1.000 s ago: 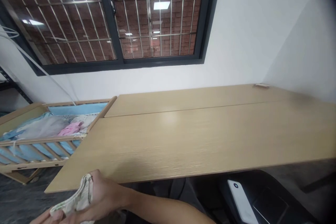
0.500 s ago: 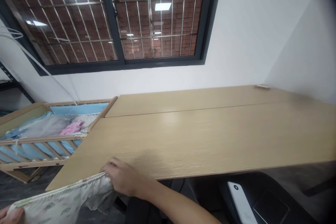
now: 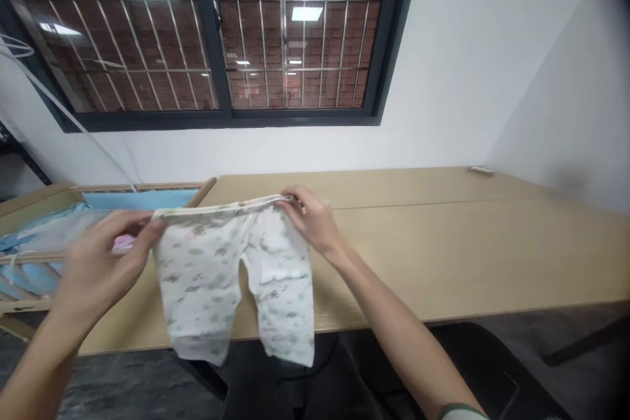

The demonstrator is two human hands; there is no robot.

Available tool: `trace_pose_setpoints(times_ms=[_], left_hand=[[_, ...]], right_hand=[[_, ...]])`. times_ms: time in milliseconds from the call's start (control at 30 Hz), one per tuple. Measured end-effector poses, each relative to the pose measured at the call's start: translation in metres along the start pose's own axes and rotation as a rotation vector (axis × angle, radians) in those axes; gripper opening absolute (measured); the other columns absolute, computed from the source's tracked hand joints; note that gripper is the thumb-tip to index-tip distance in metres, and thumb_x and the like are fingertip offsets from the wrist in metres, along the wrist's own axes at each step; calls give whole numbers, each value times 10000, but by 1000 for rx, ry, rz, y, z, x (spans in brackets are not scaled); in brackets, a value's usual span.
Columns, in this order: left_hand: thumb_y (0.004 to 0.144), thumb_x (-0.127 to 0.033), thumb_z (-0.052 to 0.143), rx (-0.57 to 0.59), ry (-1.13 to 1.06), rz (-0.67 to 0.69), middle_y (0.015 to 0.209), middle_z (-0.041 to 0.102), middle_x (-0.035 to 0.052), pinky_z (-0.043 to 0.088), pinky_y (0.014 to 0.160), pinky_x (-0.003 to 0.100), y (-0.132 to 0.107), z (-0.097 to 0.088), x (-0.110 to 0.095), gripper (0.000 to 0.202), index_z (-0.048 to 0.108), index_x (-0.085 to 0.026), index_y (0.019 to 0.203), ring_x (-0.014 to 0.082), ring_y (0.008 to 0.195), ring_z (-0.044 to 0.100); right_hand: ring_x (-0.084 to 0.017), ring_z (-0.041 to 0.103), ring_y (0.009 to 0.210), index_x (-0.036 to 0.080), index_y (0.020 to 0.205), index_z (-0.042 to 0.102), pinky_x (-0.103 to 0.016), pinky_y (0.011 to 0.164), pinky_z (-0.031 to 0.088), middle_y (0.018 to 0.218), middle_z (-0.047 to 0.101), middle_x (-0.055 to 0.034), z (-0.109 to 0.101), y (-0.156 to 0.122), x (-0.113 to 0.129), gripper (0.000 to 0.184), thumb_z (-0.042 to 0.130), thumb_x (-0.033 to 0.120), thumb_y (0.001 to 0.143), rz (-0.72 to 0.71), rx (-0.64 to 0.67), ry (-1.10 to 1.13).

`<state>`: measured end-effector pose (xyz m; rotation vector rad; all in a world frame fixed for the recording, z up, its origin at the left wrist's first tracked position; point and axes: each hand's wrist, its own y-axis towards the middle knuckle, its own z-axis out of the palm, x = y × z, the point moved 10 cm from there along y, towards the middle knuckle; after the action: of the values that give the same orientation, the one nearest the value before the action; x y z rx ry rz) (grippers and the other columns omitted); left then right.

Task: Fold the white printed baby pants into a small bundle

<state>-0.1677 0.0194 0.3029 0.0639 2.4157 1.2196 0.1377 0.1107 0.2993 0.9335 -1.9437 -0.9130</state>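
Note:
A small pair of white pants (image 3: pixel 201 275) with a green leaf-like print hangs between my hands, waistband up and both legs dangling. My left hand (image 3: pixel 111 259) pinches the left end of the waistband between thumb and fingers. At the other end, my right hand (image 3: pixel 311 218) grips the waistband's corner. The waistband is stretched nearly straight. The pants hang in front of the wooden table (image 3: pixel 418 249), their leg ends reaching below its front edge.
Left of the table stands a wooden crib (image 3: pixel 34 256) with blue lining and bedding. A barred window (image 3: pixel 295 46) is in the white wall behind. A small pale object (image 3: pixel 481 170) lies at the table's back right. A black chair (image 3: pixel 472 361) stands under the front edge.
Both hands have risen and moved right with the pants, which now hang spread out above the table's front edge. The white phone on the chair is out of sight behind my right arm.

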Motion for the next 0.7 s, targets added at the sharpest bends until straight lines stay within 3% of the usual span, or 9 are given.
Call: trace_pose_setpoints(times_ms=[133, 267, 367, 500, 600, 700], left_hand=[[908, -463, 625, 27, -116, 38, 874, 701, -34, 456, 693, 215, 36, 51, -28, 271, 690, -227, 1024, 124, 744, 613], [933, -456, 567, 153, -157, 31, 888, 719, 0, 461, 690, 240, 53, 125, -22, 293, 679, -204, 1030, 150, 725, 618], [959, -460, 504, 302, -129, -32, 901, 729, 31, 466, 696, 265, 48, 190, -5, 329, 675, -191, 1040, 196, 783, 646], [979, -395, 467, 502, -107, -140, 1029, 742, 65, 470, 752, 277, 23, 274, 23, 302, 675, -191, 1060, 225, 905, 666], [982, -343, 469, 562, -75, -190, 1052, 740, 89, 462, 760, 280, 2, 321, 41, 277, 687, -183, 1043, 228, 920, 671], [979, -307, 490, 600, -56, -220, 1006, 749, 97, 457, 764, 277, -14, 356, 55, 250, 701, -174, 995, 225, 917, 676]], right_hand=[[-212, 626, 969, 199, 1071, 630, -352, 903, 495, 1012, 675, -79, -35, 20, -25, 157, 502, 271, 1019, -64, -10, -111], [-203, 602, 991, 188, 1080, 630, -339, 895, 489, 1050, 604, -92, -38, 19, -68, 199, 444, 187, 1010, -13, 35, -163], [-192, 597, 1013, 183, 1114, 632, -324, 914, 478, 1085, 578, -92, -20, 2, -118, 237, 432, 147, 992, 90, 130, -174], [-191, 597, 1034, 155, 1126, 637, -303, 921, 454, 1106, 621, -103, 21, -36, -197, 258, 458, 96, 949, 276, 287, -164], [-173, 613, 934, 140, 1063, 642, -269, 845, 453, 1009, 671, -79, 47, -64, -252, 194, 514, 106, 921, 445, 332, -148], [-152, 603, 826, 143, 998, 642, -244, 754, 442, 908, 680, -46, 69, -86, -293, 129, 553, 135, 906, 560, 353, -152]])
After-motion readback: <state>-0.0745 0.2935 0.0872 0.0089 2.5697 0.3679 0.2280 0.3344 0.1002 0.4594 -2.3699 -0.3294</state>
